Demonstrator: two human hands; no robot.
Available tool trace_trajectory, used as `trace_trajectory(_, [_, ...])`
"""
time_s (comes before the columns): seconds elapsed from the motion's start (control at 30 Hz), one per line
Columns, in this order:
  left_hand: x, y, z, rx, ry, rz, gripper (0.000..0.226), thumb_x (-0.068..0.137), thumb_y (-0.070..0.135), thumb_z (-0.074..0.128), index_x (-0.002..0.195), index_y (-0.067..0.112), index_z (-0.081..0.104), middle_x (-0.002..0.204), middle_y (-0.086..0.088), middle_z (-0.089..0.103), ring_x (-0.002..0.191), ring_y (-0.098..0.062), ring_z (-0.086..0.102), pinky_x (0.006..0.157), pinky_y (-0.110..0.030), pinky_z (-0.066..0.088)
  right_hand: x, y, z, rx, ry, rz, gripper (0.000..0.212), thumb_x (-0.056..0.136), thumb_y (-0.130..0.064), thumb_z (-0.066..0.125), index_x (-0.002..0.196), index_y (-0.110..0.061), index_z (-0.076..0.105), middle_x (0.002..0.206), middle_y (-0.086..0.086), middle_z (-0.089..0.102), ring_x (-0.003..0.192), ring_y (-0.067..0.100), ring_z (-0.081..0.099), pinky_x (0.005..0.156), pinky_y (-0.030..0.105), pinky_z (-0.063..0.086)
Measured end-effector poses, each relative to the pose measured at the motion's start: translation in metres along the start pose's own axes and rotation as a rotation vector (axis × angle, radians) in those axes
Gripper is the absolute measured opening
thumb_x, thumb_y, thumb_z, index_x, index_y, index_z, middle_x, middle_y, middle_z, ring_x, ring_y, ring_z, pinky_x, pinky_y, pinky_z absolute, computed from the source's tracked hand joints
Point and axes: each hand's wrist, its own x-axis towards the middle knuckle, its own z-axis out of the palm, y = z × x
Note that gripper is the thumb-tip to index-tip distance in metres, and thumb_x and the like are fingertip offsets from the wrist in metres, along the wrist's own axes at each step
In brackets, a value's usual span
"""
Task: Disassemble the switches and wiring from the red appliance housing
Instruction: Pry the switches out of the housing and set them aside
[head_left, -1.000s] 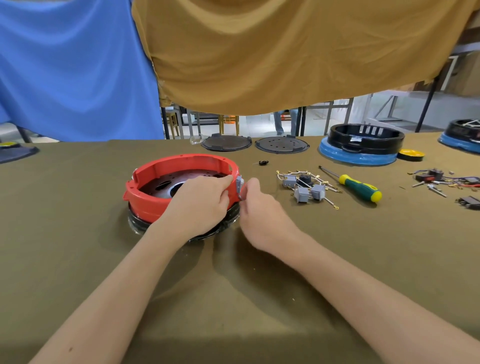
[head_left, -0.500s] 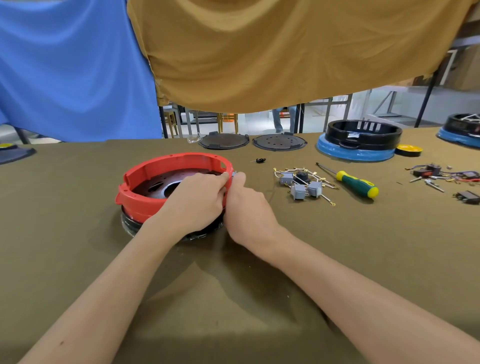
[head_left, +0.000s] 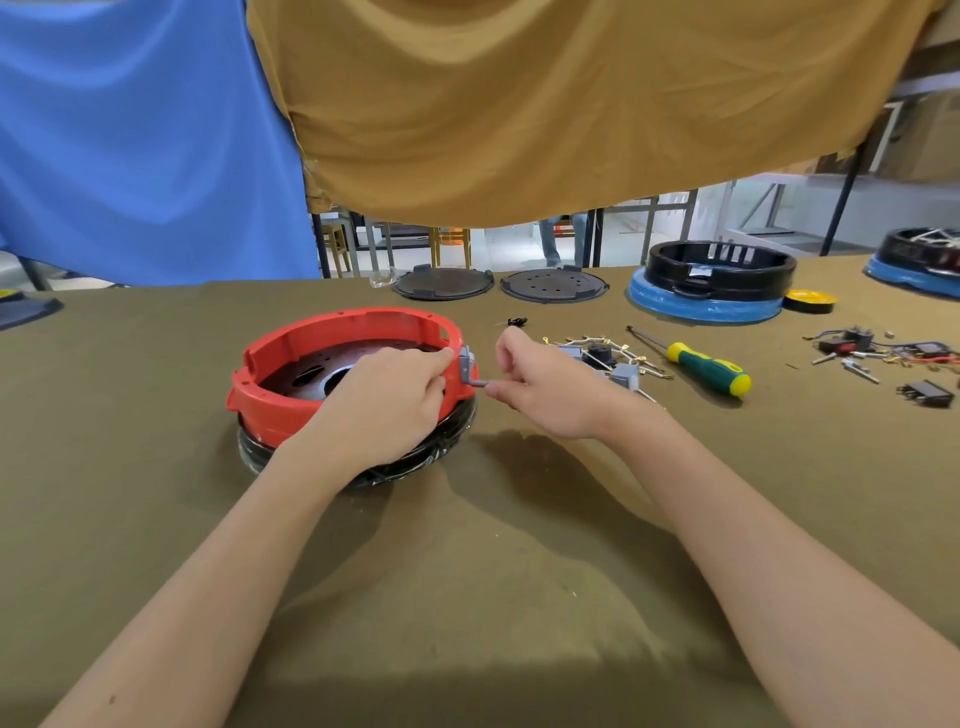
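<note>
A: Where's the red housing (head_left: 332, 358)?
B: We see it left of centre on the worktop (head_left: 519, 571), sitting on a black base (head_left: 415, 452).

A: Hands?
B: Left hand (head_left: 384, 405) lies over the housing's near-right rim, fingers curled on the wall, thumb tip by the grey switch (head_left: 467, 366). Right hand (head_left: 545, 384) is just right of the housing, pinching the switch's grey lever end between thumb and forefinger; the other fingers are curled.

A: Is the switch out?
B: We see it against the outer side of the rim, upright. Whether it's seated or loose, we can't tell.

A: Further out?
B: A pile of grey switches with wires (head_left: 608, 361) just behind the right hand. A screwdriver (head_left: 696, 361) with a green and yellow handle to the right of that. A small black bit (head_left: 517, 322) behind the housing. More wired parts (head_left: 878, 353) at far right. At the back edge, two dark round plates (head_left: 493, 283), a black housing on a blue base (head_left: 711, 280) and a yellow-black tape roll (head_left: 809, 301) beside it. Blue and tan cloths (head_left: 467, 104) hang behind.
</note>
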Motion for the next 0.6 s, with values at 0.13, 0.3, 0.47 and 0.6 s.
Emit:
trace_trajectory(0.13, [-0.001, 0.003, 0.002, 0.023, 0.016, -0.029, 0.032, 0.102, 0.020, 0.041, 0.127, 0.009, 0.059, 0.112, -0.013, 0.070, 0.100, -0.034, 0.062, 0.086, -0.046, 0.046, -0.009, -0.023, 0.030, -0.006, 0.087, 0.074, 0.012, 0.103, -0.018, 0.043, 0.097, -0.014, 0.032, 0.084, 0.008, 0.060, 0.068, 0.025, 0.052, 0.056, 0.039, 0.038])
trace_trajectory(0.3, [0.000, 0.003, 0.001, 0.030, 0.010, -0.020, 0.033, 0.102, 0.019, 0.040, 0.130, 0.011, 0.058, 0.111, -0.010, 0.070, 0.097, -0.030, 0.063, 0.086, -0.045, 0.048, -0.007, -0.046, 0.056, 0.139, 0.216, 0.220, 0.016, 0.096, -0.006, 0.043, 0.100, -0.012, 0.028, 0.079, 0.004, 0.046, 0.080, 0.032, 0.051, 0.048, 0.030, 0.027])
trace_trajectory(0.47, [0.000, 0.004, -0.001, 0.022, -0.001, -0.015, 0.034, 0.103, 0.020, 0.041, 0.131, 0.011, 0.057, 0.110, -0.010, 0.070, 0.095, -0.031, 0.063, 0.084, -0.044, 0.047, -0.003, -0.035, 0.042, 0.118, 0.162, 0.218, 0.010, 0.100, -0.014, 0.043, 0.103, -0.011, 0.034, 0.093, 0.011, 0.058, 0.086, 0.033, 0.058, 0.063, 0.038, 0.040])
trace_trajectory(0.6, [-0.002, 0.004, -0.003, -0.002, -0.015, -0.006, 0.038, 0.102, 0.018, 0.040, 0.137, 0.012, 0.055, 0.111, -0.013, 0.070, 0.096, -0.032, 0.062, 0.083, -0.045, 0.044, 0.001, -0.009, 0.014, 0.031, 0.019, 0.079, 0.021, 0.103, -0.025, 0.050, 0.089, -0.021, 0.034, 0.076, 0.000, 0.053, 0.062, 0.016, 0.045, 0.056, 0.031, 0.038])
